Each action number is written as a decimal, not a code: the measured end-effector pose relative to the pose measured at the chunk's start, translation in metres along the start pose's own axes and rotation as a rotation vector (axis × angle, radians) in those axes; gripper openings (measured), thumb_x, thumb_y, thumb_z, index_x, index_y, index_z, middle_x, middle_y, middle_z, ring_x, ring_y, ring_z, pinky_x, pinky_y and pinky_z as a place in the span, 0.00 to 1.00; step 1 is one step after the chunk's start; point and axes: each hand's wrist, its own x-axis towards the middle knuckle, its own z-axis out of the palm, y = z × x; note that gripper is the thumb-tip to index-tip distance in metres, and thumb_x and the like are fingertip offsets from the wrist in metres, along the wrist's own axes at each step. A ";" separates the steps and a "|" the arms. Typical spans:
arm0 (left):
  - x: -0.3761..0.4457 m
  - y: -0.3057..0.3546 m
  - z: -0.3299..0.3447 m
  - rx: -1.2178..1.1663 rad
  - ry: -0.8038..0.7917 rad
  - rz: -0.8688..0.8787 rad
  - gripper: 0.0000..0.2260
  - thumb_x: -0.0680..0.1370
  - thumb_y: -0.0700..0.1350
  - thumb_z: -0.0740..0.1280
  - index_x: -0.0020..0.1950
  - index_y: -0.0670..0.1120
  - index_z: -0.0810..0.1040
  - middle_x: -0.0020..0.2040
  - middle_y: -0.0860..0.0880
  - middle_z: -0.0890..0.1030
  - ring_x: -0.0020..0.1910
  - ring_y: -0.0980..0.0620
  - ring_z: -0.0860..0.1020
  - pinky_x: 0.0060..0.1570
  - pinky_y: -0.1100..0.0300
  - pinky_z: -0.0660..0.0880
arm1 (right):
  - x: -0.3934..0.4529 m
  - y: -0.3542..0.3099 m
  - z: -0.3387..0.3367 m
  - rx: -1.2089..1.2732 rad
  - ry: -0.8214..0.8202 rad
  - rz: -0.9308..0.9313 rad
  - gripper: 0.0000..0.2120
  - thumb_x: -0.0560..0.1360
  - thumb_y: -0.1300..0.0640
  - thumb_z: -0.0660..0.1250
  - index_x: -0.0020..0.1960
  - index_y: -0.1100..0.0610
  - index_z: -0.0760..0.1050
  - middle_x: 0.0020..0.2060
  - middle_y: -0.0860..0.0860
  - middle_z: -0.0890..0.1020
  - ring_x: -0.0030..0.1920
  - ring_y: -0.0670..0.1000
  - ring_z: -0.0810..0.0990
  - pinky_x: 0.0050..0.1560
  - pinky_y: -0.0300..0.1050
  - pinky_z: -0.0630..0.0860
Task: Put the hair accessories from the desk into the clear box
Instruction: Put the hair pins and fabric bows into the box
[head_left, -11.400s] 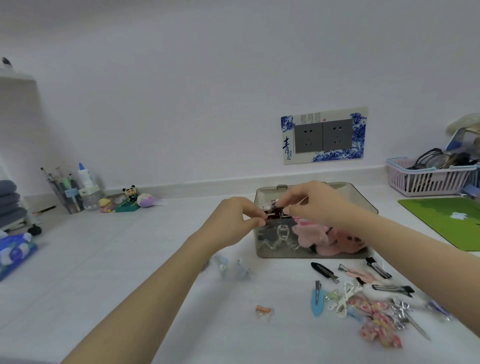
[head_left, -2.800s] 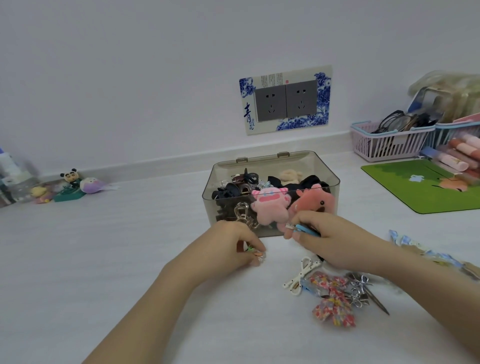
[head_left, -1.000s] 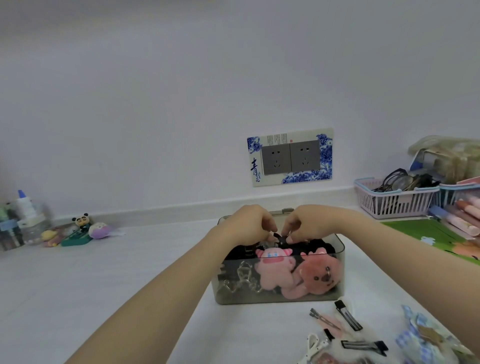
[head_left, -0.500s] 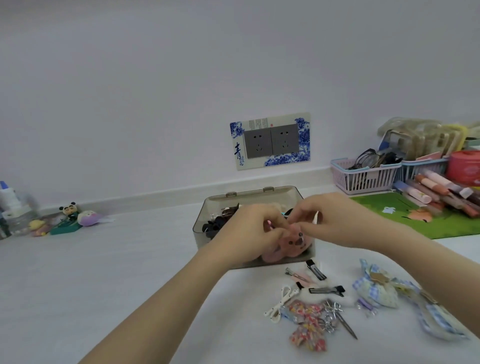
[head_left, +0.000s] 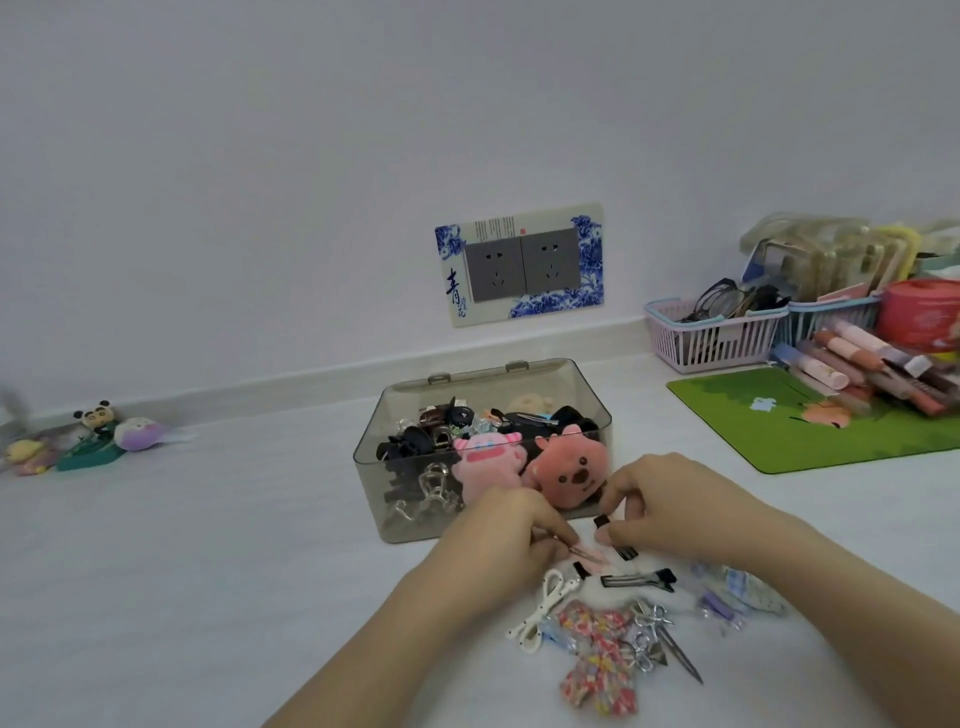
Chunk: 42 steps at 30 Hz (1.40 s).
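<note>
Smooth white desk (head_left: 208, 571): left hand (head_left: 498, 540) pinching slim pink clip (head_left: 589, 555), right hand (head_left: 670, 504) pinching flat black clip (head_left: 615, 540).

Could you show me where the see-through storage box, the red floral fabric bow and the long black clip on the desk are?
Smoky clear plastic box (head_left: 374, 483): head view, bare left front wall.
Red floral fabric bow (head_left: 597, 654): head view, its middle.
Long black metal hair clip (head_left: 638, 580): head view, mid-bar.

The counter (head_left: 208, 545) left of the clear box (head_left: 483, 452) is bare, giving open passage. The box top is open, its interior crowded with clips and two plush toys (head_left: 530, 462). Loose hair accessories (head_left: 602, 623) clutter the counter right of the forearms; the green mat (head_left: 810, 426) and baskets (head_left: 717, 332) close off the far right.
</note>
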 end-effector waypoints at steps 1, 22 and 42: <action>0.001 -0.001 0.001 -0.008 -0.001 0.001 0.09 0.74 0.40 0.67 0.50 0.50 0.84 0.50 0.54 0.83 0.48 0.56 0.79 0.52 0.57 0.77 | 0.000 0.002 0.001 0.023 -0.022 0.009 0.11 0.68 0.44 0.70 0.48 0.47 0.78 0.35 0.44 0.81 0.33 0.43 0.78 0.31 0.35 0.70; -0.014 -0.005 -0.021 -0.372 0.317 -0.026 0.16 0.69 0.33 0.72 0.37 0.56 0.81 0.40 0.57 0.82 0.37 0.62 0.78 0.41 0.70 0.76 | -0.013 0.004 -0.016 0.679 -0.097 -0.159 0.08 0.70 0.65 0.69 0.47 0.55 0.76 0.27 0.44 0.78 0.26 0.44 0.70 0.30 0.33 0.68; -0.015 -0.003 -0.016 -0.370 0.332 -0.034 0.16 0.70 0.34 0.73 0.36 0.56 0.80 0.39 0.60 0.80 0.37 0.63 0.78 0.42 0.71 0.76 | -0.020 0.001 -0.004 -0.061 -0.267 -0.228 0.10 0.72 0.52 0.66 0.53 0.49 0.77 0.44 0.45 0.79 0.42 0.44 0.76 0.39 0.32 0.70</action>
